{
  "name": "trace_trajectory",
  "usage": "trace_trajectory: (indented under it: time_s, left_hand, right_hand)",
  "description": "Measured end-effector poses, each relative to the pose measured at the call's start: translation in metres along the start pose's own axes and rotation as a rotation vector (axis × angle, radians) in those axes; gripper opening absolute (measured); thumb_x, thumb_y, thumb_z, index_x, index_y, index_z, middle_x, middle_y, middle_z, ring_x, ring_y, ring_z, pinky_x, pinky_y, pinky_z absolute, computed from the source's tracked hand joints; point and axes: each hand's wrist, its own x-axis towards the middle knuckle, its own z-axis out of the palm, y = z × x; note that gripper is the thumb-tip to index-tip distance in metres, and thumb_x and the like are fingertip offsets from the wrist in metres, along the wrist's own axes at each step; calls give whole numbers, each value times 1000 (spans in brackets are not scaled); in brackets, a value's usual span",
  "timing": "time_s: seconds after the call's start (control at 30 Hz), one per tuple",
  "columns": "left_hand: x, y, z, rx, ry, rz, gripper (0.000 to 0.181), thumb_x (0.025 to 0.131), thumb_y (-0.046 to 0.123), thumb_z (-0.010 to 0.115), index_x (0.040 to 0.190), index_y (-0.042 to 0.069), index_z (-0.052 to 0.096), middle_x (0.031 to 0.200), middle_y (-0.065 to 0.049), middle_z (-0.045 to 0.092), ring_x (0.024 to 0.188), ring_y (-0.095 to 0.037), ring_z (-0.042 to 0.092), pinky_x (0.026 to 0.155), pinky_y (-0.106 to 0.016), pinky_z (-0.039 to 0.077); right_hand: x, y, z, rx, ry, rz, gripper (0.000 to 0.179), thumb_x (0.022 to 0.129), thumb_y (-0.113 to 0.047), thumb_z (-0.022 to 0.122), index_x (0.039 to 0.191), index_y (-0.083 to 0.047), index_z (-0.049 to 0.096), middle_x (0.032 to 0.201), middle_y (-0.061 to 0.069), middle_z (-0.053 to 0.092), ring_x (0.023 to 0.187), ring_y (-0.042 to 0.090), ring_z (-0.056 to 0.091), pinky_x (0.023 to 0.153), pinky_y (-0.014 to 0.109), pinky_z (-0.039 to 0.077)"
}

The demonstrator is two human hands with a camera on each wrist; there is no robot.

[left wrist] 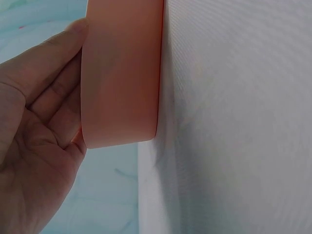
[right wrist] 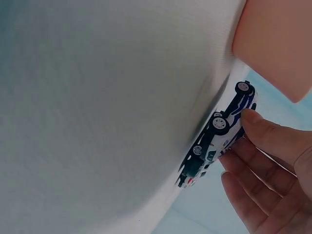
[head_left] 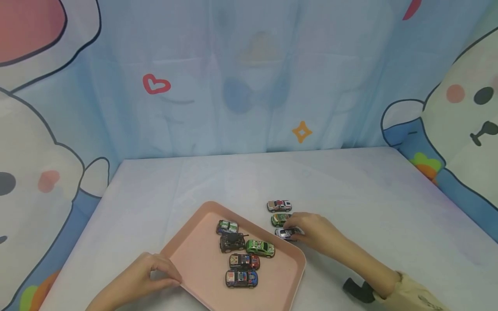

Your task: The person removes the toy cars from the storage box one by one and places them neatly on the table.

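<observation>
In the head view my right hand (head_left: 317, 231) pinches a white toy car (head_left: 285, 233) beside the tray's right edge. The right wrist view shows thumb and fingers on the sides of this white car with blue markings (right wrist: 236, 109). Just behind it stand a green toy car (head_left: 279, 219) and a white-and-red toy car (head_left: 279, 206). At the left corner of the pink tray (head_left: 186, 235), my left hand (head_left: 145, 274) holds the rim between thumb and fingers. Close up, the left wrist view has the tray's side wall (left wrist: 122, 73) against that hand.
Inside the tray sit a white-and-green car (head_left: 227, 226), a black vehicle with a gun barrel (head_left: 232, 242), a bright green car (head_left: 260, 248), a red-and-black car (head_left: 244, 261) and a blue car (head_left: 241, 279). A white cloth (head_left: 175, 185) covers the table; a printed curtain (head_left: 249, 86) hangs behind.
</observation>
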Motion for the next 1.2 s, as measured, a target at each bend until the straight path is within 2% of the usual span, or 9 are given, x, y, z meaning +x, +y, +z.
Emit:
trace_trajectory:
  time_s: [0.1, 0.37, 0.63, 1.0, 1.2]
  left_hand:
    - [0, 1, 0, -3, 1, -5, 4, 80, 11, 73, 84, 10, 74, 83, 9, 68, 77, -6, 63, 66, -27, 53]
    - [1, 4, -1, -1, 1, -16, 4, 81, 14, 73, 84, 12, 75, 82, 8, 68, 77, -5, 63, 66, -27, 53]
    - [0, 1, 0, 2, -4, -27, 4, 79, 11, 74, 83, 10, 74, 82, 9, 68, 77, -6, 63, 66, -27, 53]
    - [0, 0, 0, 5, 7, -2, 4, 79, 10, 74, 83, 11, 74, 83, 8, 68, 77, -6, 63, 67, -26, 53]
    - [1, -1, 1, -5, 16, 23, 5, 79, 8, 74, 83, 10, 74, 83, 7, 68, 77, -7, 64, 67, -26, 52]
  right_hand:
    - [0, 0, 2, 1, -13, 24, 25, 67, -5, 82, 88, -12, 71, 87, -4, 65, 81, 13, 63, 68, 28, 52]
    - [0, 0, 3, 9, -21, 17, 25, 67, -4, 82, 87, -12, 70, 87, -3, 65, 80, 15, 63, 67, 29, 53]
    - [0, 0, 6, 23, -28, 33, 25, 67, -3, 81, 87, -12, 70, 86, -3, 65, 79, 14, 63, 67, 29, 53]
    - [0, -1, 5, 30, -25, 0, 24, 68, -3, 81, 87, -11, 70, 86, -3, 65, 77, 14, 63, 65, 27, 52]
    - [1, -2, 4, 28, -39, 8, 24, 68, -4, 81, 88, -11, 69, 86, -2, 65, 78, 14, 63, 66, 28, 52]
